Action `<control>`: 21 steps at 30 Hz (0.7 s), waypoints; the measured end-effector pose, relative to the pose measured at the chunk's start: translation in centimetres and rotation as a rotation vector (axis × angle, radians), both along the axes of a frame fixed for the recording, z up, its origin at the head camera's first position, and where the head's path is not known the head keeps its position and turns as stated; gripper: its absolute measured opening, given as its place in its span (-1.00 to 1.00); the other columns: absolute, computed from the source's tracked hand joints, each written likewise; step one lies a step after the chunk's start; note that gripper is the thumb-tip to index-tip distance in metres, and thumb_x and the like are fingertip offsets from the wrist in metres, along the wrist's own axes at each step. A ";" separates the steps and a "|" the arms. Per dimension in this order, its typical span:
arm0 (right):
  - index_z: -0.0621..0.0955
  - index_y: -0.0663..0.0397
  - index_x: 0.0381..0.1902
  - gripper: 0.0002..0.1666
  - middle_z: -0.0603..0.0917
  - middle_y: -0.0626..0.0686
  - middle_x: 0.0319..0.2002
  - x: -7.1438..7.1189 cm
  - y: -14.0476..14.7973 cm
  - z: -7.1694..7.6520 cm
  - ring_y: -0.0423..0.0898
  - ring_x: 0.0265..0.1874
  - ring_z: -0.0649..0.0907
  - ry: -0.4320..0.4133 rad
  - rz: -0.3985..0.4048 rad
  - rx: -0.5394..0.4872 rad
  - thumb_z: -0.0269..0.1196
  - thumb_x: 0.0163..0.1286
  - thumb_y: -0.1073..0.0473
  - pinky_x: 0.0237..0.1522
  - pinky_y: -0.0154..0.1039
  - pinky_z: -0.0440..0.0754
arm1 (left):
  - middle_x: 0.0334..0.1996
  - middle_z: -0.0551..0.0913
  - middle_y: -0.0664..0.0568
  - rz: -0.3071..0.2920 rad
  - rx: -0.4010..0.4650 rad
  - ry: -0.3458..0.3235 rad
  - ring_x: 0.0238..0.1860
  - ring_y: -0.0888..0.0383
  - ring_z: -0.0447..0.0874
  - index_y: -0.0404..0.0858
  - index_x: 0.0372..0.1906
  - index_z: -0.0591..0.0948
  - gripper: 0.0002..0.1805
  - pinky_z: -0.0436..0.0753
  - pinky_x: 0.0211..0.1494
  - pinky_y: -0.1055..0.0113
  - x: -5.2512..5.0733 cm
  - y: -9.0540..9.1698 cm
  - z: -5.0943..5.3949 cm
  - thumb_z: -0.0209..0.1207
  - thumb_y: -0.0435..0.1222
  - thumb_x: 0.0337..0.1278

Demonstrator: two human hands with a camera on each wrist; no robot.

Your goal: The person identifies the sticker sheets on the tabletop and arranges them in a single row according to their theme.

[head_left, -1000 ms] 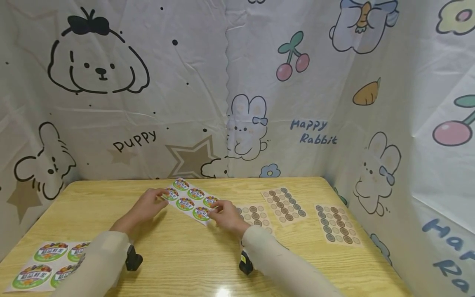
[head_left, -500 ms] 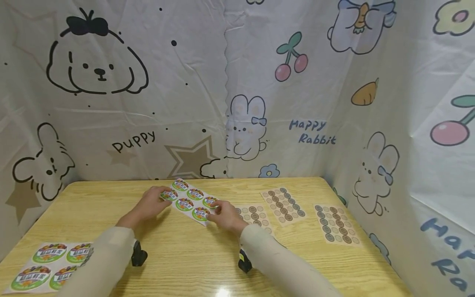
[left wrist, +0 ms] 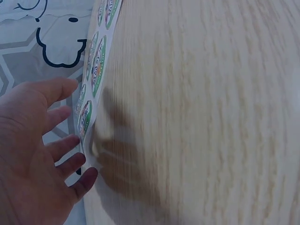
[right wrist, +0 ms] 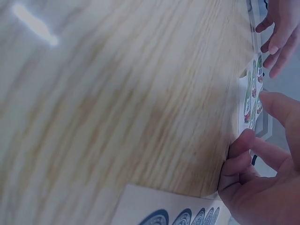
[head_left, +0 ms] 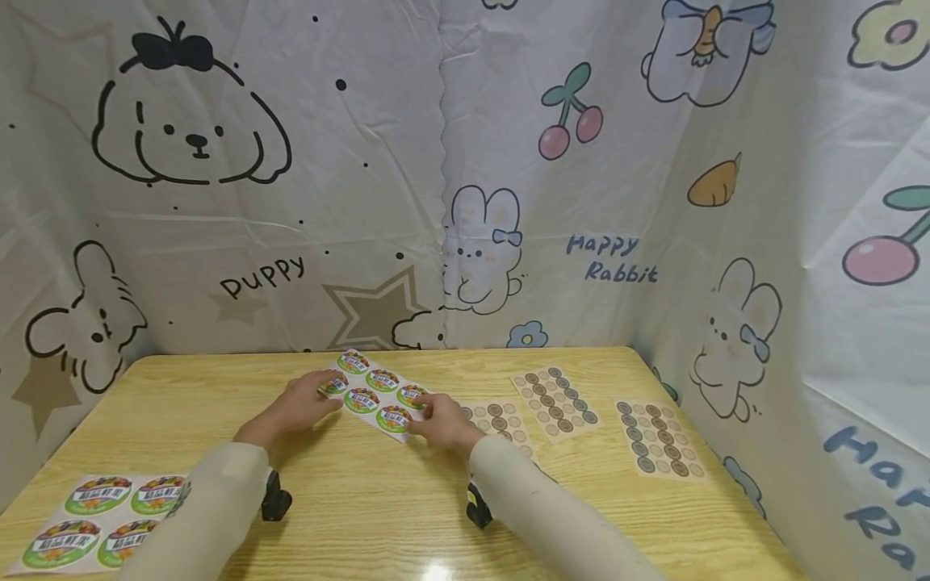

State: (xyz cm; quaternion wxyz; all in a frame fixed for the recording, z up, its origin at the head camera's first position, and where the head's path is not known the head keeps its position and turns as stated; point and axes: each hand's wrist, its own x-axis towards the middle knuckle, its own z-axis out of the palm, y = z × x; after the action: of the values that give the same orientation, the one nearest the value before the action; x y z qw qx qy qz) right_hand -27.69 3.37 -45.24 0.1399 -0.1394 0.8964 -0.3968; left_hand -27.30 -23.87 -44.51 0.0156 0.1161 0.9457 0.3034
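Observation:
A white sheet of round, colourful fruit-label stickers (head_left: 368, 388) lies near the back of the table, set at a slant. My left hand (head_left: 301, 403) is at its left end; in the left wrist view the fingers are spread and loosely bent, with the fingertips close to the sheet's raised edge. At the right end is my right hand (head_left: 445, 423), thumb and index finger by the sheet's corner with a gap between them. Its other fingers bend down to the tabletop in the right wrist view. Whether either hand touches the sheet is hard to tell.
A sheet of larger round stickers (head_left: 98, 494) lies front left, partly under the left sleeve. To the right lie three sheets of small brown and grey round stickers, one (head_left: 555, 403) at the back, another (head_left: 659, 440) farther right. Patterned cloth (head_left: 363, 202) hangs around the table.
My left hand has shifted slightly to the right along the sheet's end, its fingers now looser. The right hand and the sticker sheet have hardly moved.

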 end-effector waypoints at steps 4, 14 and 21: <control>0.57 0.19 0.30 -0.39 0.63 0.17 -0.07 -0.2 -0.1 -0.2 -0.10 -0.27 0.51 0.028 0.021 0.037 0.37 0.34 0.10 -0.26 -0.29 0.45 | 0.40 0.32 -0.51 0.005 -0.016 -0.014 0.31 -0.57 0.28 -0.42 0.37 0.44 -0.40 0.27 0.34 -0.44 0.0 -0.3 -0.4 0.18 -0.20 0.32; 0.61 0.22 0.16 -0.47 0.64 0.09 -0.24 -0.1 -0.8 -0.2 -0.11 -0.33 0.53 0.096 -0.007 0.105 0.44 0.27 0.15 -0.27 -0.27 0.48 | 0.37 0.40 -0.46 0.045 -0.128 -0.019 0.33 -0.52 0.31 -0.40 0.44 0.36 -0.36 0.34 0.28 -0.44 0.7 -1.0 -0.5 0.11 -0.23 0.31; 0.58 0.16 0.21 -0.38 0.68 0.14 0.09 -0.5 -1.1 -0.3 -0.04 -0.03 0.63 0.132 0.017 0.205 0.48 0.23 0.10 0.20 -0.03 0.58 | 0.25 0.56 -0.37 0.027 -0.274 0.066 0.25 -0.43 0.48 -0.38 0.40 0.41 -0.41 0.42 0.23 -0.37 1.4 -1.7 -0.2 0.15 -0.27 0.31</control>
State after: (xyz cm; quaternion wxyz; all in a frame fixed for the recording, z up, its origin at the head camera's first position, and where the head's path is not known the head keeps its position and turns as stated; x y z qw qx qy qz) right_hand -28.23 2.27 -45.57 0.0974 -0.1579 0.9382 -0.2921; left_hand -25.88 -25.59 -44.68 -0.0038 0.1098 0.9797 0.1676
